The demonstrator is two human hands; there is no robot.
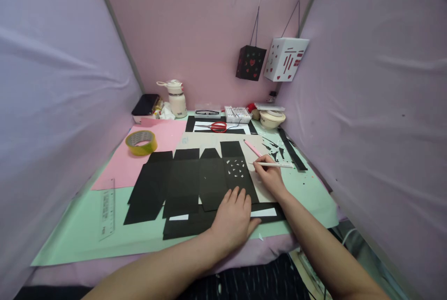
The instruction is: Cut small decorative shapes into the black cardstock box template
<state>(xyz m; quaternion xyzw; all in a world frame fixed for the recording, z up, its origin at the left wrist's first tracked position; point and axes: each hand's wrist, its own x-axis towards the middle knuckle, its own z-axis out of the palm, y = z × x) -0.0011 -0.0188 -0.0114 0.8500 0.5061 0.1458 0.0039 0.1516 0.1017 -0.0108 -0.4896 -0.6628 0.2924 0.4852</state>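
Observation:
My left hand [233, 216] lies flat, fingers stretched out, on the lower edge of a black card box template [185, 183]. The template is spread out unfolded, with tabs, and its right panel has a cluster of small cut-outs. My right hand [271, 176] grips a slim white pen-shaped tool [279, 164], its thin tip pointing left, just right of the cut-outs. I cannot tell whether the tip touches anything. A pink pen-like tool [252, 147] lies beside the right hand, partly hidden by it. Beneath the template are a pale board [206, 140] and more black card [188, 229].
Yellow tape [141, 143], a clear ruler [107, 211] and pink paper [164, 132] lie left. Red-handled scissors [218, 127], a bottle [177, 102], a marker box [237, 114] and a bowl [272, 118] stand behind. Black scraps [275, 153] lie right. Two decorated boxes [251, 63] hang above.

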